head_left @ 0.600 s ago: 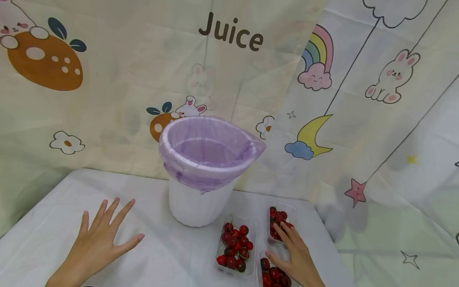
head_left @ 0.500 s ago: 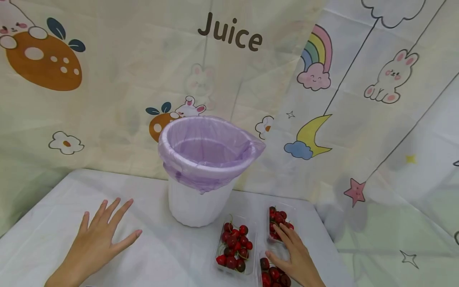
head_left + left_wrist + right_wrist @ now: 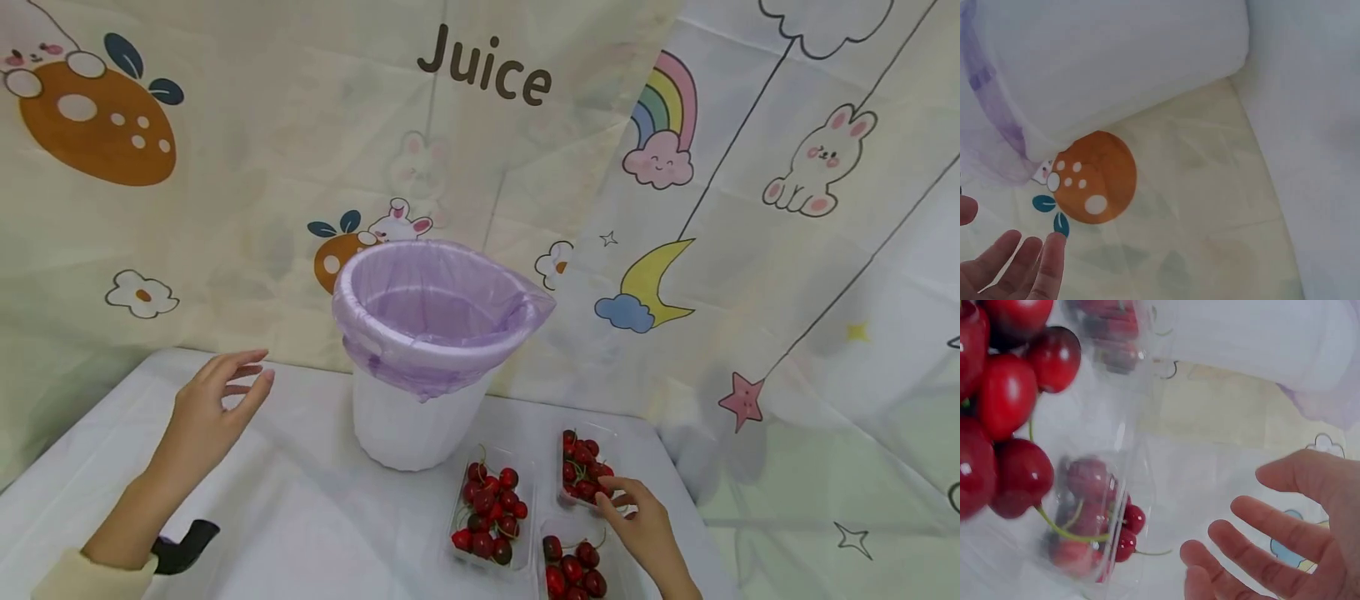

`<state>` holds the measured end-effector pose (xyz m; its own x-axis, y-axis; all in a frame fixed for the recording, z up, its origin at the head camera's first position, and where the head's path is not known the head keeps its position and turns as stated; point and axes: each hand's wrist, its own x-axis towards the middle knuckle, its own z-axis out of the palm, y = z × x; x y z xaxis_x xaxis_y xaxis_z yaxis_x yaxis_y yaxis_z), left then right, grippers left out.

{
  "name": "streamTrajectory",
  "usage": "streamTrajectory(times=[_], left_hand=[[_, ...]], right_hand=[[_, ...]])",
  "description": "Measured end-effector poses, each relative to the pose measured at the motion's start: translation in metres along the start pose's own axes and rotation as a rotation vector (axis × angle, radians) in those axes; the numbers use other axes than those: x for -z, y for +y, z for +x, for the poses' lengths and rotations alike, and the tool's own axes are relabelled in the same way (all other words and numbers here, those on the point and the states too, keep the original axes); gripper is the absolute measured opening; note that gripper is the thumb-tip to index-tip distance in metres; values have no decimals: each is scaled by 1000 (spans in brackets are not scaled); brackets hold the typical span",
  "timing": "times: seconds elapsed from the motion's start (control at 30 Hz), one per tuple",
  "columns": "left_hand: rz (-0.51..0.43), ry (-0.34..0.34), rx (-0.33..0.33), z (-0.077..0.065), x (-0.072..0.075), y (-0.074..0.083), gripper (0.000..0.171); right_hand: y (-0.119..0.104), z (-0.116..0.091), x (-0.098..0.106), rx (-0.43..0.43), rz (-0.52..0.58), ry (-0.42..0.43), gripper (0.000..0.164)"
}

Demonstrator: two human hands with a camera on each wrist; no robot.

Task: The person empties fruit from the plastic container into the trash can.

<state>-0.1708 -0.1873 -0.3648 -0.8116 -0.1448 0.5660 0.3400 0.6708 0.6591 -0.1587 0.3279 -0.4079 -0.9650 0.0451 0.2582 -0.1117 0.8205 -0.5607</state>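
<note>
My left hand (image 3: 213, 404) hovers above the left side of the table, fingers loosely bent and holding nothing. Right of it stands a white bin (image 3: 420, 429) lined with a purple plastic bag (image 3: 427, 367). Three clear plastic boxes of red cherries sit to the bin's right: one box's cherries (image 3: 487, 512) in front of the bin, another's (image 3: 581, 462) at the back right, the last's (image 3: 572, 571) near the front edge. Over the right-hand boxes hangs my right hand (image 3: 645, 529), thumb and fingers apart; in the right wrist view nothing is between them, with cherries (image 3: 1007, 394) close by.
A white cloth covers the table (image 3: 300, 500). Behind it hangs a printed curtain (image 3: 255, 208) with rabbits, a rainbow and the word Juice. A black curved piece (image 3: 186, 548) shows beside my left wrist.
My left hand has risen and turned, its spread fingers now bent. My right hand has drawn slightly right, fingers more bent, uncovering more of the cherries. Bin and boxes have stayed put.
</note>
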Motion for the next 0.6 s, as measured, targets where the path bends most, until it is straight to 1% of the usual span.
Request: streamTrajectory(times=[0.07, 0.13, 0.23, 0.3, 0.37, 0.47, 0.53, 0.6], left_hand=[[-27, -1, -18, 16, -3, 6, 41], [-58, -18, -30, 31, -6, 14, 41], [-125, -74, -12, 50, -11, 26, 45], [-193, -120, 19, 61, -14, 32, 49], [-268, -169, 61, 71, -17, 38, 55], [-373, -222, 125, 83, -21, 45, 62], [-423, -242, 166, 89, -24, 48, 67], [-448, -253, 199, 94, -27, 50, 70]], right_hand=[[5, 4, 6, -27, 2, 8, 21], [12, 8, 11, -69, 2, 15, 21], [26, 15, 15, -124, 31, 22, 22], [37, 20, 16, -174, 52, 27, 25], [48, 25, 16, -202, 73, 32, 27], [61, 31, 14, -244, 83, 25, 34], [67, 34, 13, -272, 93, -3, 39], [71, 36, 11, -316, 125, -46, 44]])
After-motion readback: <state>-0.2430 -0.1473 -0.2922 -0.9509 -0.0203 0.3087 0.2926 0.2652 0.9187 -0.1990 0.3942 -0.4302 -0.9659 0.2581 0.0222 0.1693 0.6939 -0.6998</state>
